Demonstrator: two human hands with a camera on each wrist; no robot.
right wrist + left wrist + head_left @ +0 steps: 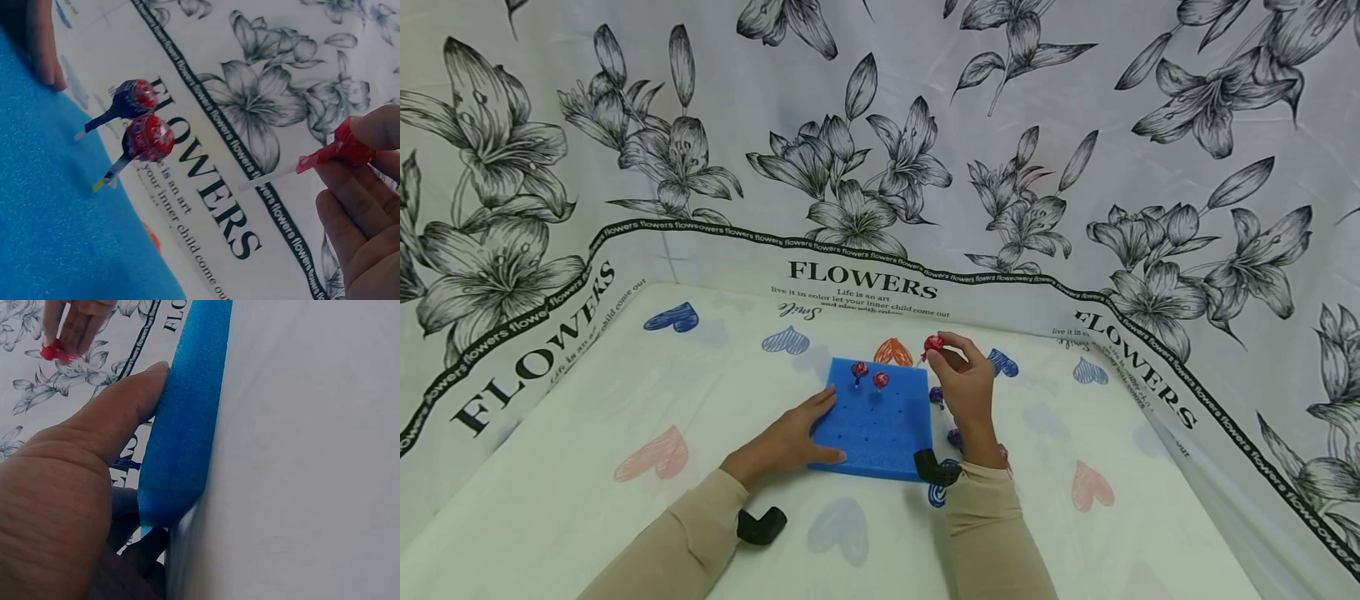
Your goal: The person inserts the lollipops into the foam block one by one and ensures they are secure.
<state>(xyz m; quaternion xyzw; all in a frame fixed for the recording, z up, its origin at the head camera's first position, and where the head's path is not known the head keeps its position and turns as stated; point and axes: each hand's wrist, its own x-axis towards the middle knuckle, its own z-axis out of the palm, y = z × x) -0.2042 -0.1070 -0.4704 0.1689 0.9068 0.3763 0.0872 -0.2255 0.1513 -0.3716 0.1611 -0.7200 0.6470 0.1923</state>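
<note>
A blue foam block with rows of small holes lies on the table. My left hand holds it at the left side, the thumb over the near left part and the fingers along the edge. Near the far edge, a lollipop with a dark blue and red wrapper and a mostly red one stand with their sticks in the foam. My right hand pinches a red-wrapped lollipop by its head. Its white stick points toward the block, apart from the foam.
Purple-wrapped lollipops lie right of the block, partly hidden by my right hand and arm. The tablecloth has printed hearts. A curtain with black flowers hangs behind. Black wrist devices sit at both sleeves.
</note>
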